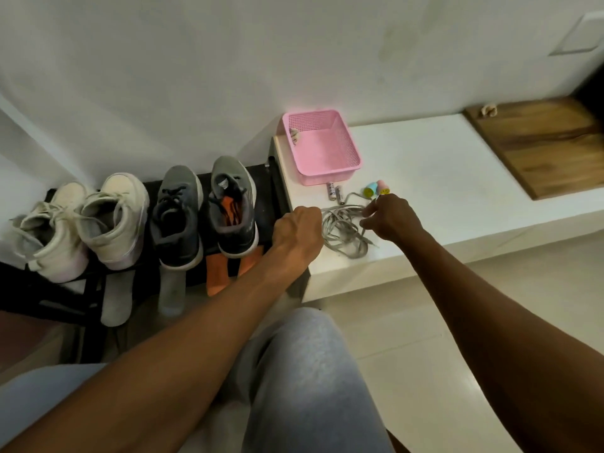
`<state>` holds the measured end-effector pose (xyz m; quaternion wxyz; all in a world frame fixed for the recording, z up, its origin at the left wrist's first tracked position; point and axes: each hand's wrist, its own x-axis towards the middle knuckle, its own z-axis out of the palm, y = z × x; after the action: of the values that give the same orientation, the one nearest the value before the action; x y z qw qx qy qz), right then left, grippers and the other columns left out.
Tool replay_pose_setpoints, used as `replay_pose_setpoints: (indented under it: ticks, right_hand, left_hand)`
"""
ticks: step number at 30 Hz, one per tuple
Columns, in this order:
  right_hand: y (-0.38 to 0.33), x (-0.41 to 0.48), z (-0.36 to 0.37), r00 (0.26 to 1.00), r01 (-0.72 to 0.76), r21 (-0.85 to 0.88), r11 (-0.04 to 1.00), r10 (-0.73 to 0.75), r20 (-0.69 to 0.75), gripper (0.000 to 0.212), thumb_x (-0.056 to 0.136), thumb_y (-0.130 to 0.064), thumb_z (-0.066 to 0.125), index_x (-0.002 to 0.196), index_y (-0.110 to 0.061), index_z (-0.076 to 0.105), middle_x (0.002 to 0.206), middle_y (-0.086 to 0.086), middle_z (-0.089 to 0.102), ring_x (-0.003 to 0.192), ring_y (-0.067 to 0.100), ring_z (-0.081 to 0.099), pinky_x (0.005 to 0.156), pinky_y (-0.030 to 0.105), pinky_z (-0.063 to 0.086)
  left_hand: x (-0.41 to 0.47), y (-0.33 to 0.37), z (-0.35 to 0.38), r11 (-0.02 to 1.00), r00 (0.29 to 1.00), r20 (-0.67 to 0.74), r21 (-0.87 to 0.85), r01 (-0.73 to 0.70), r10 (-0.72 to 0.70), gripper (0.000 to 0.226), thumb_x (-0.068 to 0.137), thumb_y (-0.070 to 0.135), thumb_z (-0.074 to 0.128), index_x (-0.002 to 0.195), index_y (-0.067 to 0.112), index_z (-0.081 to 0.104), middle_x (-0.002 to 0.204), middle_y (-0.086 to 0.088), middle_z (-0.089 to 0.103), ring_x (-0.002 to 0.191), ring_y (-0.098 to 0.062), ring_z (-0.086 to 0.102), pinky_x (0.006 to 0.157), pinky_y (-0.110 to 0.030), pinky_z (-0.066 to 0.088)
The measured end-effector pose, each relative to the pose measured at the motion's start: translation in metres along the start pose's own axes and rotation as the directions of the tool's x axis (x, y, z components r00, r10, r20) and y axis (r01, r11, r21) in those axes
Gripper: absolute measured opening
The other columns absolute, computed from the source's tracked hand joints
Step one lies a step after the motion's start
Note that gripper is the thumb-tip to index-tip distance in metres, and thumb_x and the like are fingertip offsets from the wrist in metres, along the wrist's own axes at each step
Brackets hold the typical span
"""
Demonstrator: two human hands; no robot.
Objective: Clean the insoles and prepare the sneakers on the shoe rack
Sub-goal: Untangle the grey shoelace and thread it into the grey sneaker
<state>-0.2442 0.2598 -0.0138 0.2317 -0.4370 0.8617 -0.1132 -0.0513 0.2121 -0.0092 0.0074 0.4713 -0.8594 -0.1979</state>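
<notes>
Two white sneakers [111, 220] and two grey sneakers [178, 217] stand in a row on the black shoe rack [264, 191]. The right grey sneaker [232, 207] is unlaced, with an orange insole inside. Grey insoles [116, 300] and orange insoles [217, 273] stick out under the shoes' heels. A loose pile of grey laces [343, 228] lies on the white ledge [441, 178]. My left hand [297, 235] is curled at the pile's left edge, and my right hand [390, 219] pinches the laces from the right.
A pink mesh basket [322, 147] sits on the ledge behind the laces. Two batteries [336, 192] and two small pastel items [376, 189] lie near it. A wooden board [542, 138] lies at the far right. My grey-clad knee [307, 371] is below.
</notes>
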Motion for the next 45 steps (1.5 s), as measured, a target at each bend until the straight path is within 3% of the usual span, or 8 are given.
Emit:
replay_pose_setpoints:
  ticks: [4, 7, 12, 15, 19, 26, 34, 45]
  right_hand:
    - [-0.002, 0.004, 0.014, 0.989, 0.095, -0.076, 0.993, -0.085, 0.123, 0.031, 0.071, -0.029, 0.088, 0.097, -0.033, 0.072, 0.102, 0.002, 0.072, 0.1, 0.024, 0.065, 0.094, 0.037, 0.051]
    - [-0.001, 0.006, 0.023, 0.982, 0.153, -0.162, 0.975, -0.131, 0.137, 0.029, 0.075, -0.027, 0.085, 0.101, -0.029, 0.071, 0.094, -0.003, 0.066, 0.091, 0.02, 0.061, 0.083, 0.032, 0.046]
    - [0.004, 0.001, 0.029, 0.962, 0.272, -0.278, 0.921, -0.26, 0.079, 0.01, 0.09, -0.027, 0.068, 0.097, -0.023, 0.074, 0.097, 0.002, 0.071, 0.098, 0.026, 0.064, 0.083, 0.033, 0.046]
    - [0.001, -0.002, 0.02, 0.96, 0.278, -0.248, 0.928, -0.276, 0.043, 0.018, 0.091, -0.027, 0.061, 0.1, -0.022, 0.076, 0.104, 0.006, 0.073, 0.104, 0.03, 0.065, 0.093, 0.041, 0.05]
    - [-0.01, -0.003, -0.001, 0.955, 0.291, -0.13, 0.948, -0.296, -0.021, 0.017, 0.09, -0.017, 0.056, 0.077, -0.013, 0.066, 0.089, 0.011, 0.065, 0.083, 0.034, 0.061, 0.075, 0.041, 0.055]
    - [-0.047, -0.016, -0.065, 0.886, 0.404, -0.039, 0.914, -0.402, -0.229, 0.02, 0.093, -0.027, 0.064, 0.095, -0.01, 0.075, 0.104, 0.012, 0.066, 0.093, 0.03, 0.064, 0.076, 0.037, 0.051]
    - [-0.098, -0.042, -0.134, 0.82, 0.471, -0.027, 0.882, -0.449, -0.356, 0.016, 0.094, -0.025, 0.065, 0.097, -0.013, 0.075, 0.108, 0.006, 0.071, 0.096, 0.026, 0.065, 0.079, 0.033, 0.049]
    - [-0.141, -0.102, -0.223, 0.719, 0.56, -0.019, 0.828, -0.498, -0.485, 0.015, 0.093, -0.025, 0.063, 0.095, -0.012, 0.072, 0.103, 0.0, 0.07, 0.086, 0.014, 0.057, 0.074, 0.028, 0.042]
  left_hand:
    - [0.008, 0.001, 0.017, 1.0, 0.999, 0.045, 0.004, -0.015, 0.014, 0.029, 0.097, 0.01, 0.049, 0.119, 0.016, 0.067, 0.121, -0.01, 0.064, 0.107, -0.035, 0.064, 0.089, -0.044, 0.054]
    - [0.012, 0.0, 0.028, 1.0, 0.998, 0.059, -0.01, -0.019, 0.02, 0.024, 0.097, 0.013, 0.053, 0.114, 0.017, 0.069, 0.116, -0.009, 0.065, 0.105, -0.034, 0.065, 0.088, -0.042, 0.054]
    - [0.014, -0.002, 0.034, 0.999, 0.998, 0.048, -0.002, -0.032, 0.032, 0.021, 0.098, 0.019, 0.056, 0.116, 0.018, 0.068, 0.117, -0.009, 0.064, 0.104, -0.034, 0.064, 0.086, -0.042, 0.053]
    - [0.013, -0.003, 0.031, 0.999, 0.999, 0.038, 0.005, -0.035, 0.035, 0.022, 0.1, 0.021, 0.056, 0.119, 0.017, 0.066, 0.118, -0.009, 0.062, 0.104, -0.034, 0.063, 0.084, -0.041, 0.051]
    - [0.01, -0.002, 0.015, 0.999, 0.999, 0.012, -0.011, -0.032, 0.032, 0.028, 0.102, 0.026, 0.056, 0.127, 0.017, 0.061, 0.124, -0.01, 0.058, 0.107, -0.035, 0.062, 0.087, -0.043, 0.051]
    - [0.0, 0.008, -0.041, 0.998, 0.994, -0.112, -0.065, -0.022, 0.015, 0.043, 0.1, 0.033, 0.061, 0.14, 0.019, 0.052, 0.135, -0.009, 0.053, 0.115, -0.033, 0.06, 0.091, -0.044, 0.05]
    - [-0.015, 0.013, -0.104, 0.991, 0.97, -0.241, -0.127, -0.041, 0.009, 0.044, 0.098, 0.032, 0.064, 0.139, 0.02, 0.053, 0.136, -0.008, 0.054, 0.116, -0.029, 0.061, 0.091, -0.04, 0.048]
    - [-0.041, 0.043, -0.176, 0.968, 0.948, -0.318, -0.242, -0.064, -0.016, 0.058, 0.091, 0.055, 0.067, 0.139, 0.025, 0.054, 0.134, -0.003, 0.057, 0.113, -0.024, 0.063, 0.093, -0.038, 0.052]
